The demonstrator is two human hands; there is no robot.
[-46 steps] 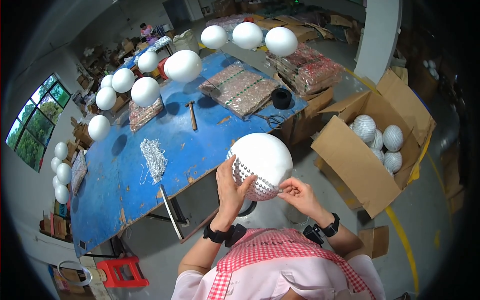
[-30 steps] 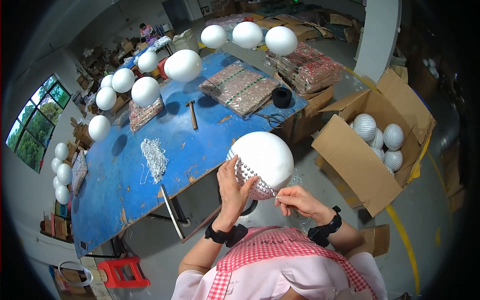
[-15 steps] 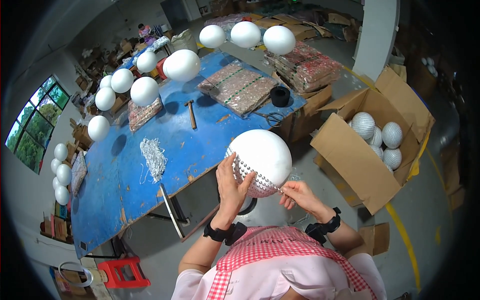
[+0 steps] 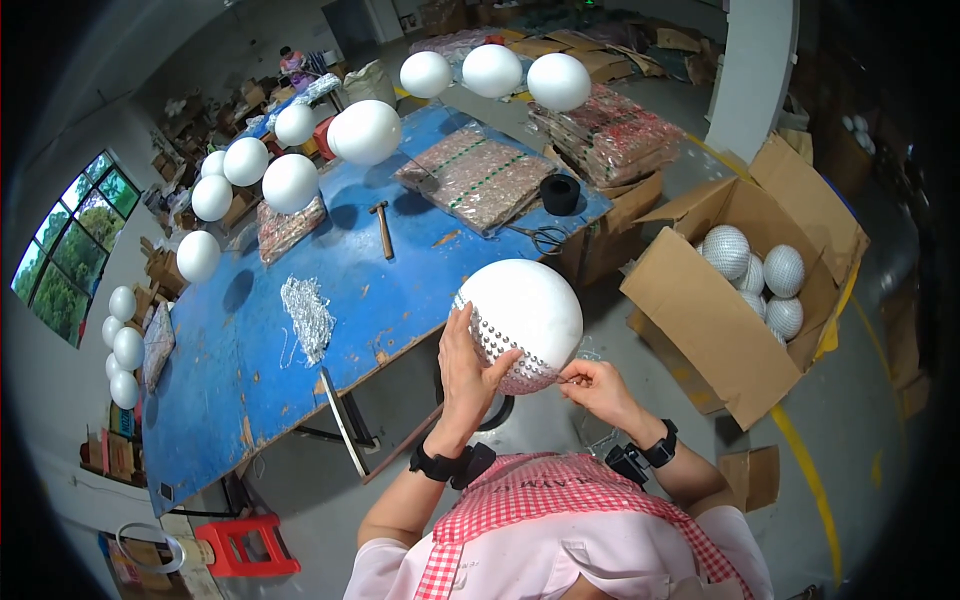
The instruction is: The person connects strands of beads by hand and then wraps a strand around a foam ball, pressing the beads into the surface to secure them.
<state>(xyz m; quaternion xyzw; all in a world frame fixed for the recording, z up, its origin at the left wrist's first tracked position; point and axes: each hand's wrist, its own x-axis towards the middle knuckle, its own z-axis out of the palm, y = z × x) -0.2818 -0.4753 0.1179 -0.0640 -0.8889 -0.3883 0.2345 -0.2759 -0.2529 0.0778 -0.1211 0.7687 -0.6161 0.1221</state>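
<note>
My left hand (image 4: 469, 374) supports a large white ball (image 4: 533, 303) from its left side, thumb and fingers spread over the surface. Rows of small silver beads (image 4: 494, 343) wrap the ball's lower left part, while its top is plain white. At the lower right of the ball, my right hand (image 4: 602, 395) pinches a thin strand of beads against the surface. Part of that strand is hidden by the fingers. A heap of silver bead strings (image 4: 308, 318) lies on the blue table (image 4: 400, 300) to the left.
Several white balls (image 4: 290, 183) hover along the table's far and left sides. A hammer (image 4: 384, 230), scissors (image 4: 545, 238), a black tape roll (image 4: 560, 194) and wrapped packs (image 4: 470, 175) lie on the table. An open carton (image 4: 715, 330) at right holds beaded balls. A red stool (image 4: 250, 546) stands lower left.
My left hand has shifted slightly to the right on the ball. My right hand has moved a little upward, its fingers closer to the ball's lower edge.
</note>
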